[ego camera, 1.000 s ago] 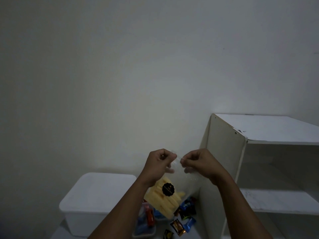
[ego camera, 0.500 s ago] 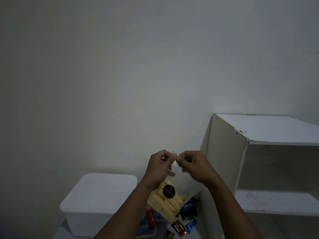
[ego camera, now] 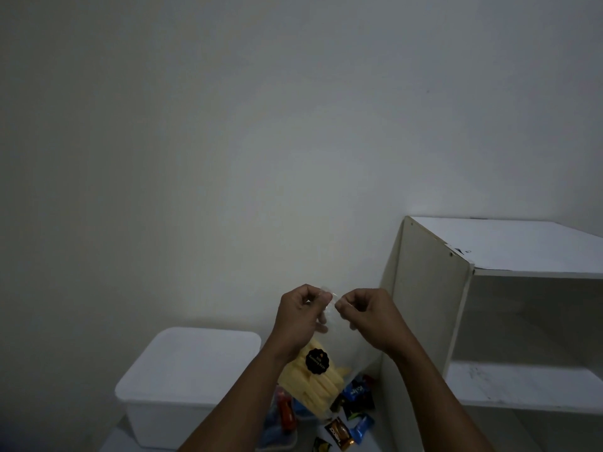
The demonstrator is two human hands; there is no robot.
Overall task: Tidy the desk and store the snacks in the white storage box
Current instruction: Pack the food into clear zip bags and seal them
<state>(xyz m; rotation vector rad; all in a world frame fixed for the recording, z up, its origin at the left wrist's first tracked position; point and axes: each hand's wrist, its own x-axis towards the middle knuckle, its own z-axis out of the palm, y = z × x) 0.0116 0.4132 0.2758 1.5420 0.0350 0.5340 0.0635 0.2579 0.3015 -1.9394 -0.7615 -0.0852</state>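
Observation:
A clear plastic bag of yellow snack sticks (ego camera: pixel 313 383) with a round black label hangs in the air in front of me. My left hand (ego camera: pixel 298 316) and my right hand (ego camera: pixel 368 316) both pinch its top edge, fingertips almost touching. The white storage box (ego camera: pixel 182 383) stands lower left with its lid on. Below the bag lie several small wrapped candies (ego camera: pixel 354 415) in blue, black and brown wrappers on the desk.
A white open shelf unit (ego camera: pixel 427 305) stands right beside my right hand, its side panel close to the bag. A small clear container with red and blue items (ego camera: pixel 280 419) sits by the box. A plain wall fills the background.
My hands have drawn closer together at the top of the bag and the bag has shifted slightly left. The box and candies have not moved.

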